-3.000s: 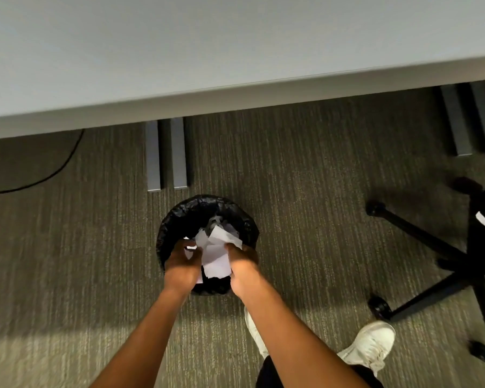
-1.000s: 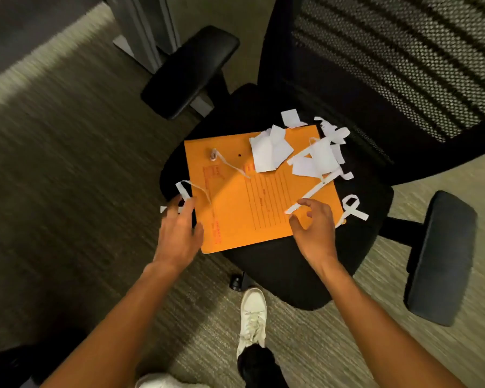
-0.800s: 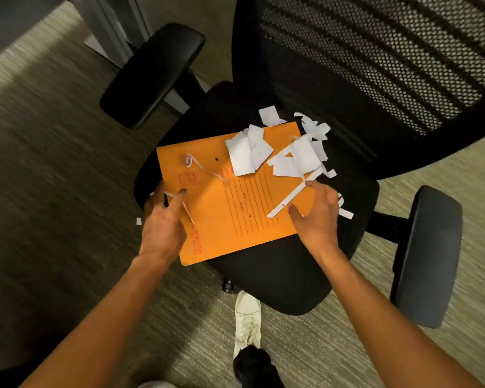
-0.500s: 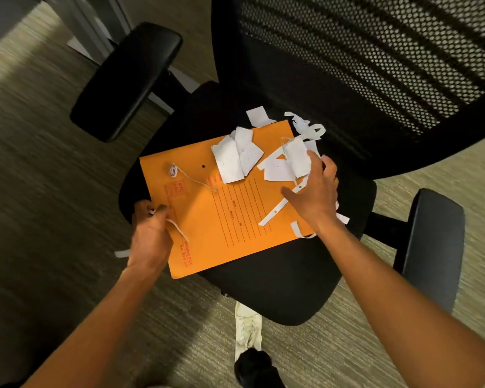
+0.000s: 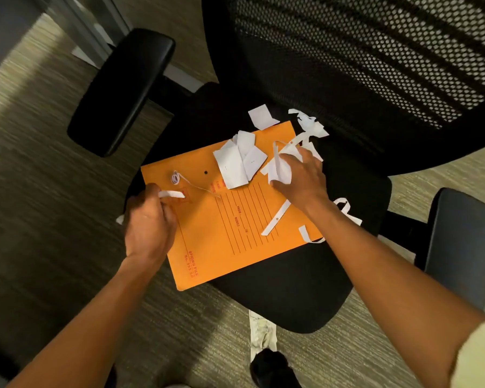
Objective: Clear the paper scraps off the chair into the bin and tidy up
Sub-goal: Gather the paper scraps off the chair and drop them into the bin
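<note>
A black office chair (image 5: 291,289) holds an orange envelope (image 5: 230,233) on its seat. White paper scraps (image 5: 238,161) lie on the envelope's far half and on the seat beside it. My left hand (image 5: 149,225) is at the envelope's left edge, closed on a thin white paper strip (image 5: 171,194). My right hand (image 5: 300,177) is over the envelope's far right corner, closed on a bunch of white scraps (image 5: 279,169). Loose strips (image 5: 277,219) lie near my right wrist. The bin is out of view.
The chair's mesh back (image 5: 375,60) rises at the far right. Two black armrests (image 5: 121,91) (image 5: 459,245) flank the seat. Grey desk legs (image 5: 90,32) stand at the far left on striped carpet. My white shoe (image 5: 262,334) is under the seat's front edge.
Three seconds ago both hands dropped scraps into the bin. Since then I turned to the chair; the left hand picked up a strip and the right hand gathered scraps at the envelope's far corner.
</note>
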`<state>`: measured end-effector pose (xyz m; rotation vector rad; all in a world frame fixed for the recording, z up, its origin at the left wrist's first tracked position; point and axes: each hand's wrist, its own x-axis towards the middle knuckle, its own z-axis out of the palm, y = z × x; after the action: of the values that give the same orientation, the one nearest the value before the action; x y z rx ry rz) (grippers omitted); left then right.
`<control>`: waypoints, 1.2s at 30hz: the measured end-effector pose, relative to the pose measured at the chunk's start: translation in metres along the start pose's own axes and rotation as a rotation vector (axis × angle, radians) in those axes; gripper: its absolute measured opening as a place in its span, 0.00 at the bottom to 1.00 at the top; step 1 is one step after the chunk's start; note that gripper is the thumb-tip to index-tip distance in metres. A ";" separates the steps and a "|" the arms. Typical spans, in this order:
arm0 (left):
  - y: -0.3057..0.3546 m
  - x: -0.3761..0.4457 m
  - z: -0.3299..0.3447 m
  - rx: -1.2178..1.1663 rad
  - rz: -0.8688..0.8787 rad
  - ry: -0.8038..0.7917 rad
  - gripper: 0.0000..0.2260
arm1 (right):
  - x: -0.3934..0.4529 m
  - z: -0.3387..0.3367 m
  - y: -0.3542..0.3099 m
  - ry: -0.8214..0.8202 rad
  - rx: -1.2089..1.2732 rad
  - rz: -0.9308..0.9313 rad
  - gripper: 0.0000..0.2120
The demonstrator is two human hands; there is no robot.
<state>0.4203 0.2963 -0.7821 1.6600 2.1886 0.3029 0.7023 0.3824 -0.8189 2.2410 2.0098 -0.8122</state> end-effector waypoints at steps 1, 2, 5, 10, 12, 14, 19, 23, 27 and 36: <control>0.008 0.005 0.000 0.027 0.029 0.021 0.05 | -0.004 0.002 -0.002 0.024 -0.003 -0.008 0.28; 0.018 0.011 -0.001 0.049 0.065 0.039 0.06 | -0.008 0.005 -0.002 0.047 0.010 -0.015 0.24; 0.047 0.025 0.003 0.067 0.172 0.035 0.07 | -0.023 0.013 -0.005 0.096 0.107 -0.030 0.18; 0.087 0.044 0.026 0.125 0.141 -0.064 0.27 | -0.048 0.024 -0.008 0.069 0.272 0.035 0.16; 0.098 0.054 0.039 0.154 0.121 -0.084 0.34 | -0.058 0.024 -0.008 0.083 0.323 0.064 0.14; 0.106 0.064 0.051 0.179 0.098 -0.102 0.38 | -0.067 0.024 -0.006 0.105 0.373 0.102 0.13; 0.115 0.075 0.069 0.211 -0.017 -0.164 0.43 | -0.078 0.012 0.002 0.240 0.439 0.138 0.12; 0.117 0.070 0.072 0.137 -0.034 -0.186 0.38 | -0.063 -0.009 0.010 0.315 0.500 0.204 0.15; 0.118 0.061 0.071 0.026 -0.024 -0.249 0.25 | -0.045 -0.017 0.009 0.292 0.511 0.185 0.16; 0.097 0.024 0.045 -0.202 0.115 -0.296 0.09 | -0.020 -0.005 -0.023 0.198 0.441 0.060 0.24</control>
<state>0.5191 0.3437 -0.7889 1.6067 1.7902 0.2791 0.6817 0.3697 -0.7989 2.6957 1.9861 -1.1678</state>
